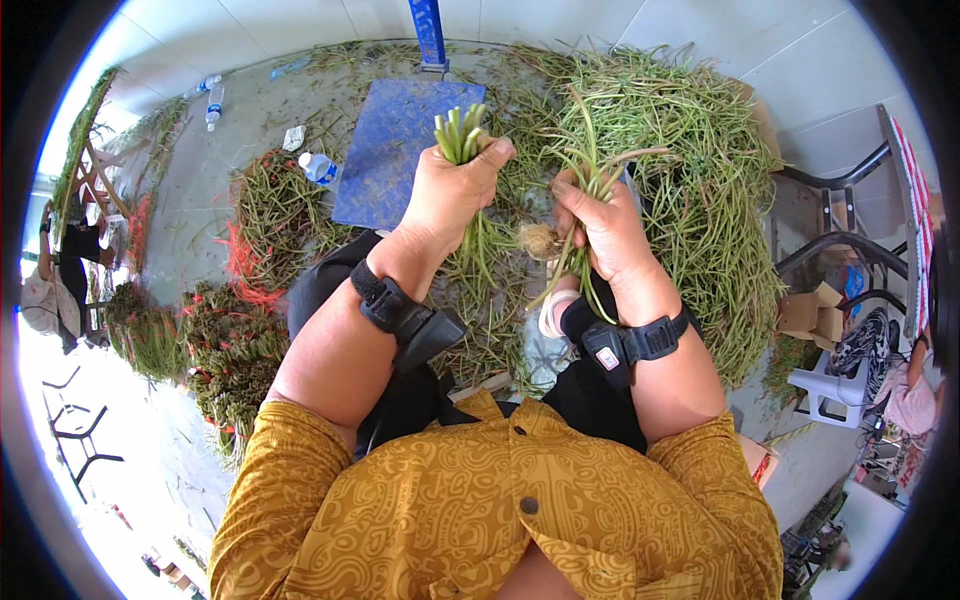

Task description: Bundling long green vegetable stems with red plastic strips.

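Note:
My left hand [455, 190] is closed round a bunch of thick green stems [462, 133]. Their pale cut ends stick up above the fist, and thinner parts hang below it. To its right, my right hand [605, 220] pinches a few loose, thin green stems [590, 150], which fan out above and below the fingers. A tan, fuzzy round thing [540, 241] lies beside the right fingers; I cannot make out what it is. The two hands are apart, over my lap. Right of the right hand rises a large heap of loose green stems [710, 230].
A blue metal platform [385, 140] with a blue post [428, 35] stands ahead. Stem bundles with red ties [235, 345] and red strings [245, 262] lie left, near a plastic bottle [318, 168]. Chairs [850, 245], a white stool [830, 392] and a person [910, 390] are at right.

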`<state>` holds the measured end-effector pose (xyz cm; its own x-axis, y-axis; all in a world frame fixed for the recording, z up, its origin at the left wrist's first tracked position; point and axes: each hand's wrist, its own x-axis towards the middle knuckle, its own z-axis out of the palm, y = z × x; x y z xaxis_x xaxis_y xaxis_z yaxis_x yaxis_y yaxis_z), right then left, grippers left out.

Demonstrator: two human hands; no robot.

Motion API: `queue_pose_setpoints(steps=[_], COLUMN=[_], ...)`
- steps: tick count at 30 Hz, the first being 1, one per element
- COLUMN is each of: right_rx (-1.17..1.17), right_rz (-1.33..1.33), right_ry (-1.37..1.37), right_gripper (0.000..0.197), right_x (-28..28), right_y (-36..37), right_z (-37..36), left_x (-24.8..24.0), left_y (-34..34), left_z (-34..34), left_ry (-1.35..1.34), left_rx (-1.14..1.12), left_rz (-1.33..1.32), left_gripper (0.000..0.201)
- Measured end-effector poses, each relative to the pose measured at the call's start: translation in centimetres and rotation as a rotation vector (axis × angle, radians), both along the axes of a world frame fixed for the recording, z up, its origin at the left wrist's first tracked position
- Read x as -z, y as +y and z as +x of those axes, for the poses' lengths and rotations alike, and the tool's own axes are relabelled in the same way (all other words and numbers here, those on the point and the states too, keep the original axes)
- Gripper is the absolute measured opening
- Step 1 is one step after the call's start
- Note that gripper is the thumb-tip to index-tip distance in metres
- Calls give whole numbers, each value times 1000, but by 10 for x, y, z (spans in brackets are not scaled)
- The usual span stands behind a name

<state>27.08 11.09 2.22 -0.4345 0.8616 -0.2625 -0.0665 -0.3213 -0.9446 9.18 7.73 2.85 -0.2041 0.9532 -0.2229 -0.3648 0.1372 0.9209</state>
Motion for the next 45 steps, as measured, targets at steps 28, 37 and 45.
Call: queue_pose_setpoints(steps=[28, 37, 45], right_rx=[220, 142, 11], right_rz=[-21, 99, 101], right_ry=[544, 524, 283], right_gripper=[14, 22, 22], right_x=[-1, -10, -17], right_y=[27, 31, 8], right_z=[22, 41, 17], left_x=[30, 29, 4], left_y=[-1, -2, -4], left_z=[22, -7, 7], left_ry=[1028, 1232, -29], left_rx=[426, 409, 240], left_rz=[-21, -21, -8], left_gripper=[24, 26, 19])
